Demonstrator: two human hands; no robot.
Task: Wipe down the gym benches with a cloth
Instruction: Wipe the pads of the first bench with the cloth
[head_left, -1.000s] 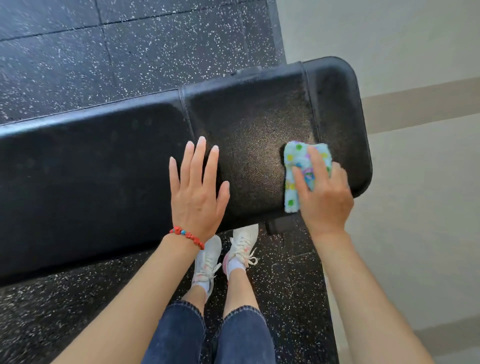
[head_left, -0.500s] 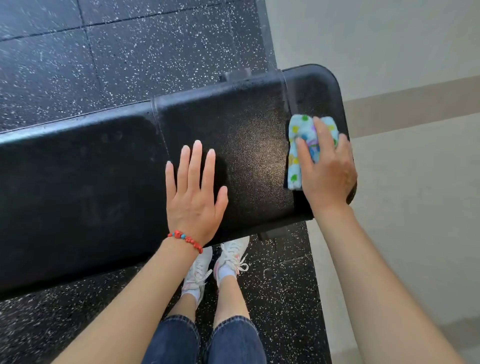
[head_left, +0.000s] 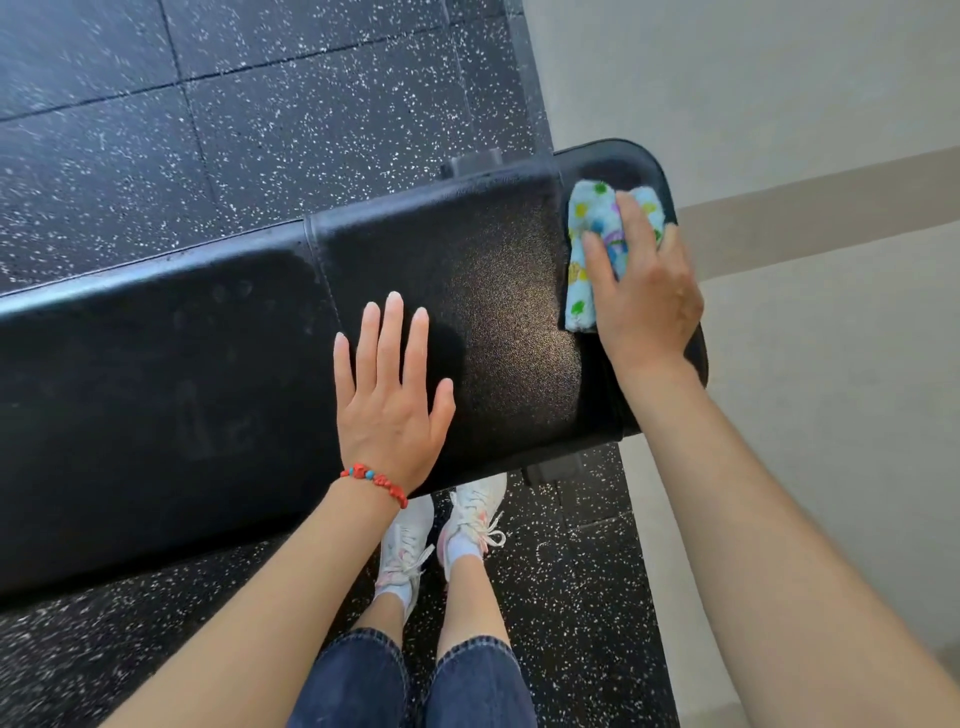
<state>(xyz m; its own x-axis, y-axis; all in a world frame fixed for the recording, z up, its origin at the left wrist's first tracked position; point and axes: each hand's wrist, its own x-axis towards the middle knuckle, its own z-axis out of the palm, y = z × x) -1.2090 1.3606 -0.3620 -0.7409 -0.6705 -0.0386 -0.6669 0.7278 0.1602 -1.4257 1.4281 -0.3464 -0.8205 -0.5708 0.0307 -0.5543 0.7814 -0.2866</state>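
A long black padded gym bench (head_left: 182, 374) runs across the view from the left edge to a rounded end at the right. My right hand (head_left: 641, 291) presses a folded light-blue cloth (head_left: 584, 249) with coloured spots flat onto the bench's right end section, past the seam; the fingers cover much of the cloth. My left hand (head_left: 392, 400) lies flat on the pad's middle section, fingers spread, holding nothing. A red bead bracelet is on the left wrist.
Black speckled rubber floor tiles (head_left: 234, 130) lie beyond and below the bench. A pale wall (head_left: 805, 130) with a beige stripe stands just right of the bench end. My feet in white sneakers (head_left: 441, 535) stand at the bench's near edge.
My right hand has slid the cloth away from me, toward the far edge of the bench's end section. The left hand has stayed flat on the pad.
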